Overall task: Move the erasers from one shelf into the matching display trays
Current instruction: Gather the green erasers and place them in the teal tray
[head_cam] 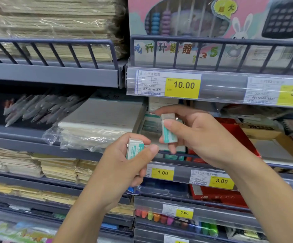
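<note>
With one eraser (168, 128) pinched in the right hand (200, 135) and a small stack (134, 149) gripped in the left hand (122, 165), each should be lowered flat into what seems the matching tray (151, 126) just behind the right hand.

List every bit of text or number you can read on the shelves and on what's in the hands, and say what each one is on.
"10.00", "九行计数器", "00140912", "6971623466075": yellow price tag on the upper rail.
"九行计数器", "1 3 5": pink counter box.
"35.": cut-off tag.
"1.00": tag.
"3.00": tag.
"5.00": tag.
"2B": erasers in the left hand.
Eraser in the right hand: print unreadable.
</note>
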The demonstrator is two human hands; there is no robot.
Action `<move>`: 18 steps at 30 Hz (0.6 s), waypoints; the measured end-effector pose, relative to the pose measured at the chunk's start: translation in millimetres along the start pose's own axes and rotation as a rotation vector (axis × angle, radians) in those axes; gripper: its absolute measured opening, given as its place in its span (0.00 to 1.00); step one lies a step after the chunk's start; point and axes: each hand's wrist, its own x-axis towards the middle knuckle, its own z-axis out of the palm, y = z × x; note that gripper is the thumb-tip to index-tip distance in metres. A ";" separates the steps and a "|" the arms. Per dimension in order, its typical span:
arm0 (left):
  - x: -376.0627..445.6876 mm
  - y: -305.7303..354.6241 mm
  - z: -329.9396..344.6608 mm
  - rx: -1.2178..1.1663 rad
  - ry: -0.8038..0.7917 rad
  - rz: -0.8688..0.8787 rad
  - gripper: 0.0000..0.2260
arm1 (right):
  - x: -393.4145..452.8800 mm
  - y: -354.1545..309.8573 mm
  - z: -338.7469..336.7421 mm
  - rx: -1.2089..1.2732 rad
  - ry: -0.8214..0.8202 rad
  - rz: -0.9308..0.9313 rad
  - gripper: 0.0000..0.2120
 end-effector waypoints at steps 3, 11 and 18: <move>0.5 -0.6 0.2 0.021 0.045 -0.022 0.12 | 7.3 1.9 -6.0 0.066 0.167 0.143 0.12; 2.9 -0.9 0.1 -0.059 0.054 -0.046 0.04 | 20.6 0.0 -27.2 -0.707 0.148 0.223 0.16; 4.5 -0.6 -1.0 -0.176 0.042 -0.046 0.10 | 41.5 0.0 -23.4 -1.065 0.006 0.243 0.16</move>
